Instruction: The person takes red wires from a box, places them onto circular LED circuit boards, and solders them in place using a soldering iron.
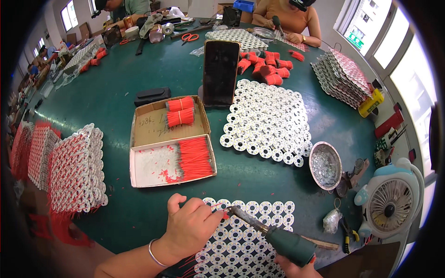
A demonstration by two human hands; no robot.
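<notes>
Sheet of round white boards (249,235) lies beneath the left hand (192,224), whose closed fingers pinch red wire (226,215); the right hand (296,268) grips a soldering iron (288,245), tip near those fingers. Beyond the left hand sits an open box (147,166).

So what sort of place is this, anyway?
Probably a small electronics workshop: the right hand holds what looks like a soldering iron over round boards, red wires lie in a box, and another person works across the table.
</notes>
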